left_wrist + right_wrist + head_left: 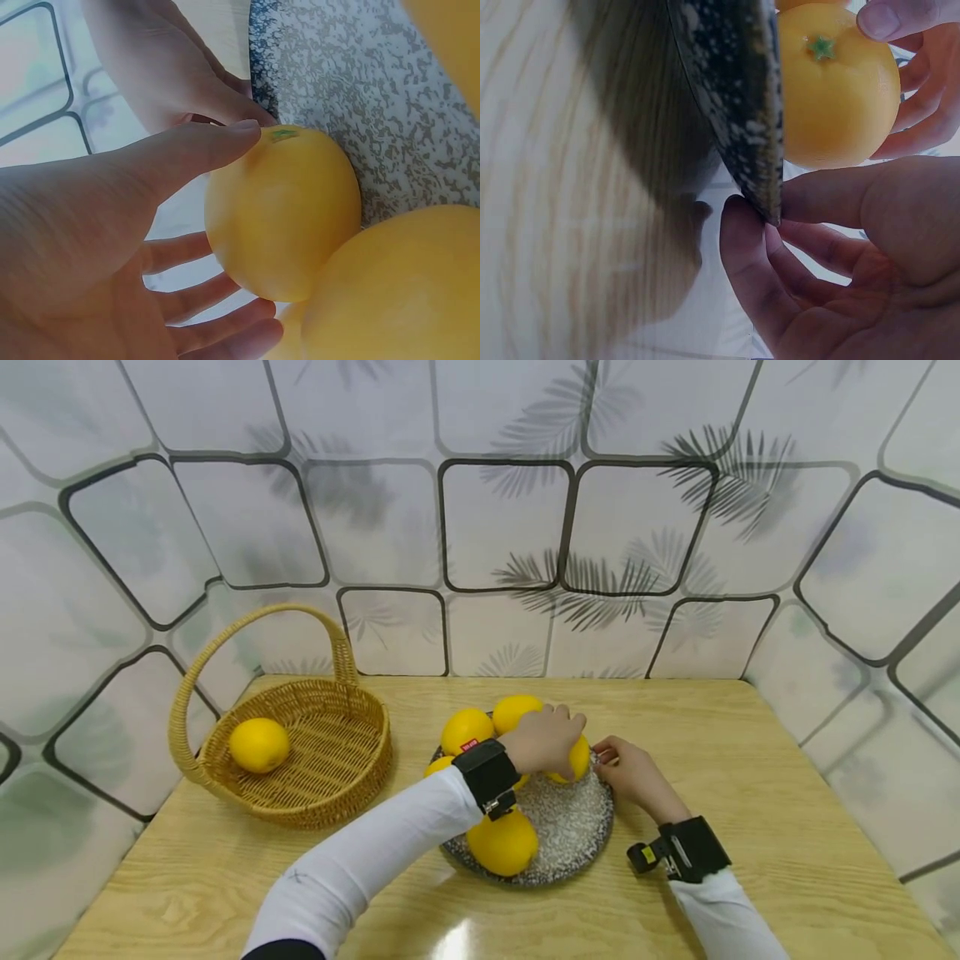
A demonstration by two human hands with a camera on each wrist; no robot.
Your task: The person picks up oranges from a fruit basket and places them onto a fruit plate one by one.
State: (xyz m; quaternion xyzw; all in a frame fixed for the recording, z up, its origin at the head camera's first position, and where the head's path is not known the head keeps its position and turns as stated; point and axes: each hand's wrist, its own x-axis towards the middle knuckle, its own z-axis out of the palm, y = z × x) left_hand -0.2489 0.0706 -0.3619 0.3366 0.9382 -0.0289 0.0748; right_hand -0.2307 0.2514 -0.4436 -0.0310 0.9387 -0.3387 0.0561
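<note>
My left hand (546, 739) reaches across the plate and holds a yellow-orange orange (285, 217) at the plate's right side. In the left wrist view its thumb lies by the green stem mark, with the other fingers around the far side. The speckled grey plate (566, 827) carries several more yellow fruits, among them one at the front (502, 843) and one at the back (517, 710). My right hand (633, 777) pinches the plate's right rim (769, 150) between thumb and fingers, just beside the held orange.
Left of the plate stands a woven basket (382, 760) with a tall arched handle (183, 693); one yellow fruit (258, 745) lies inside. The wooden table (787, 827) meets patterned walls (502, 527) at the back and sides.
</note>
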